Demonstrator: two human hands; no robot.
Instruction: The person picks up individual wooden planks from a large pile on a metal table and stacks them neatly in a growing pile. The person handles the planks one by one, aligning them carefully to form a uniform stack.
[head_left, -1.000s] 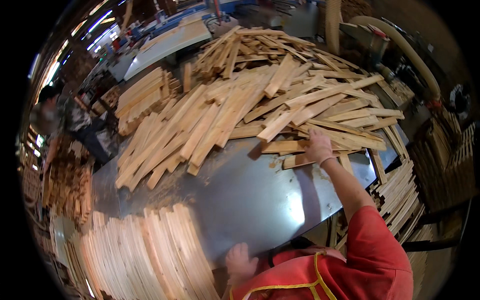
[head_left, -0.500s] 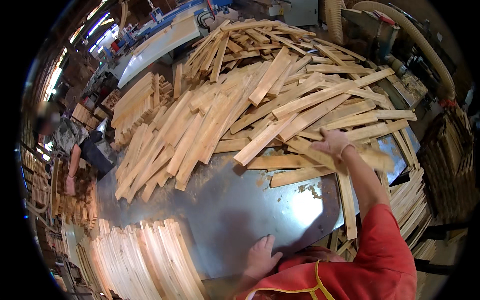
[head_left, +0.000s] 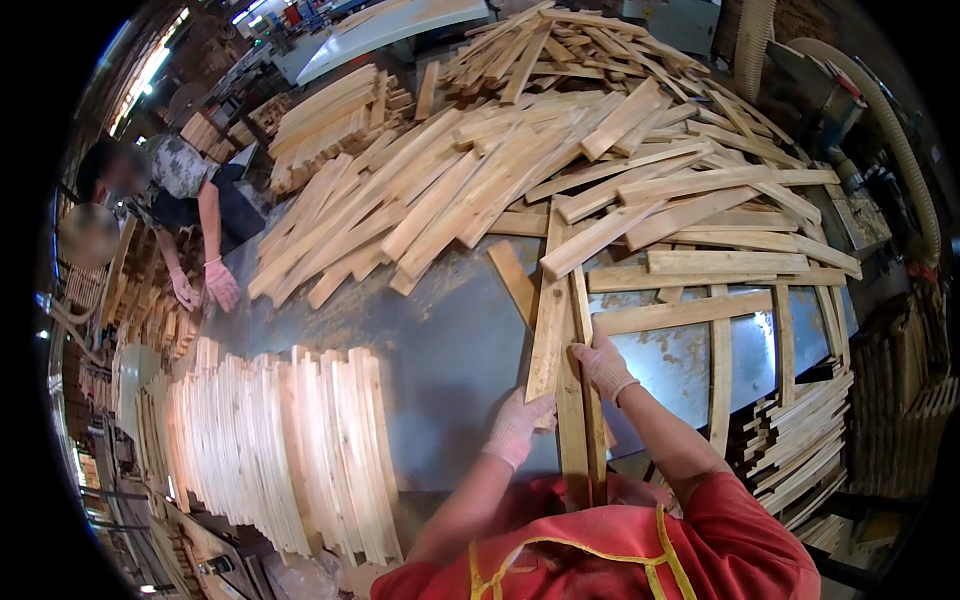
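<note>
Evidently, approx. 3 wooden planks (head_left: 571,430) are being handled btw. L hand (head_left: 522,425) & R hand (head_left: 605,368); R fingers are closed on one edge, L grip can't be told. Even pressure from both sides seems needed next. L of fingers: 1 slat row (head_left: 250,450); beyond: 1 loose pile (head_left: 500,170), too many pcs. to be counted.

Metal table (head_left: 450,335) under wooden slats (head_left: 490,190)

Passage over tabletop (head_left: 455,350), stacked slats (head_left: 270,450) left, plank heap (head_left: 500,175) beyond
</note>
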